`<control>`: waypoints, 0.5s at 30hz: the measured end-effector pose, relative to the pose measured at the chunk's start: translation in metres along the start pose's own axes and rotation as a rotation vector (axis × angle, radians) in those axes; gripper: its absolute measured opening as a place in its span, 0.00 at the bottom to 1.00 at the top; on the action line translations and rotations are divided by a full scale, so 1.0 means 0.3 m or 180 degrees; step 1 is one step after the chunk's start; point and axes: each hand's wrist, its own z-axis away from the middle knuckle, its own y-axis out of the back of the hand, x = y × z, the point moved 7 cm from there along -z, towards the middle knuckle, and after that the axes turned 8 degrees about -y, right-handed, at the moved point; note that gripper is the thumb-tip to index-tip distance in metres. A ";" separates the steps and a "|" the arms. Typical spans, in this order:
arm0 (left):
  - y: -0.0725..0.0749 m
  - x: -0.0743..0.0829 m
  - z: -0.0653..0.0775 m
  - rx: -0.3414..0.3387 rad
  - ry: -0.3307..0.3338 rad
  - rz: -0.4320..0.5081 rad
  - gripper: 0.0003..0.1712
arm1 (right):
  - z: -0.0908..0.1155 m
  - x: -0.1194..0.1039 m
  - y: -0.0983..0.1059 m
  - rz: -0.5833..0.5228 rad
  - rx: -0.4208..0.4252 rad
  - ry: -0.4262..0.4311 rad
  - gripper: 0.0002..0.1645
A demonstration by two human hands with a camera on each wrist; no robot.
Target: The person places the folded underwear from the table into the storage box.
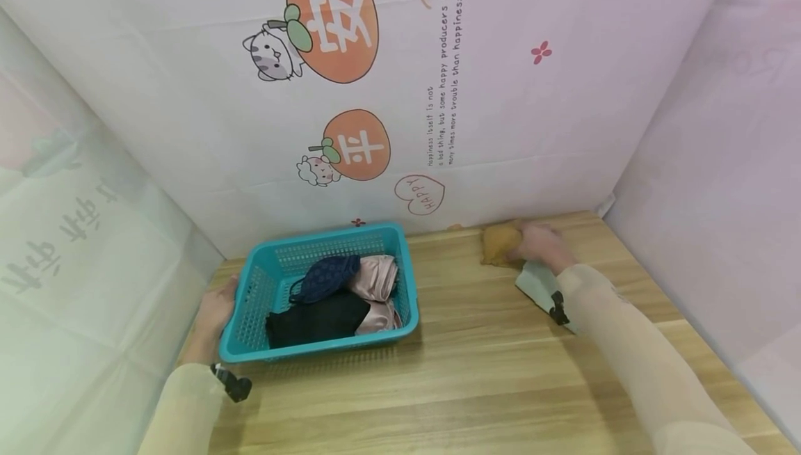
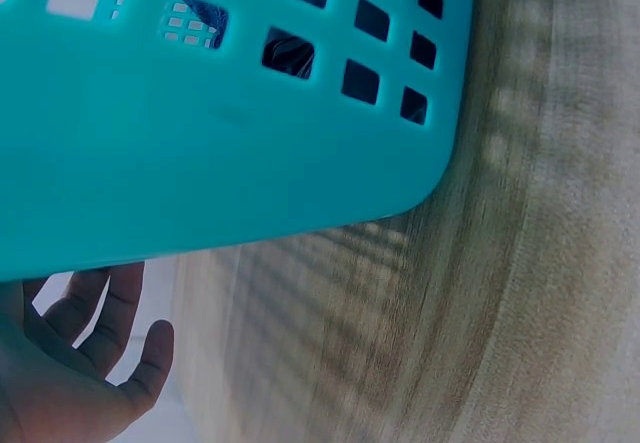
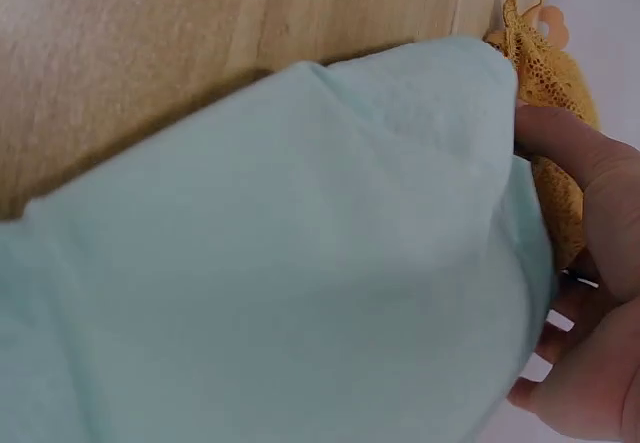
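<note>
A turquoise plastic basket [image 1: 318, 351] holds folded clothing: a navy lace-patterned piece [image 1: 328, 278], a black piece [image 1: 319, 319] and pink satin pieces [image 1: 375, 277]. My left hand [image 1: 215, 312] holds the basket's left rim; in the left wrist view its curved fingers [image 2: 122, 313] reach up behind the rim. At the back right, my right hand [image 1: 543, 245] grips a mustard lace garment [image 1: 499, 243], with the thumb against it in the right wrist view. A pale green cloth [image 3: 300, 243] lies under the right wrist and partly hides those fingers.
The basket stands on a wooden tabletop [image 1: 463, 371], close to the printed back curtain [image 1: 500, 128]. Fabric walls also rise at the left [image 1: 75, 232] and right [image 1: 719, 197]. Black wrist straps [image 1: 231, 383] sit over both sleeves.
</note>
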 end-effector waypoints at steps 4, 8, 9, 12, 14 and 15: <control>-0.001 -0.002 -0.001 0.0025 -0.0004 -0.0003 0.54 | -0.005 -0.016 -0.004 0.0066 0.0063 0.0127 0.49; -0.003 -0.002 -0.002 0.0038 0.0010 0.0025 0.53 | -0.009 -0.028 -0.008 0.0095 0.0126 0.0211 0.41; -0.004 0.000 -0.001 0.0028 0.0002 0.0026 0.53 | -0.010 -0.029 -0.009 0.0102 0.0145 0.0225 0.39; -0.007 0.001 -0.004 0.0007 -0.0006 0.0026 0.53 | -0.009 -0.037 -0.005 0.0108 0.0220 0.0267 0.36; -0.008 0.001 -0.006 -0.0010 -0.0013 0.0020 0.53 | -0.010 -0.041 -0.003 0.0102 0.0247 0.0290 0.33; -0.008 0.001 -0.006 -0.0014 -0.0019 0.0005 0.53 | -0.009 -0.043 -0.003 0.0114 0.0265 0.0310 0.32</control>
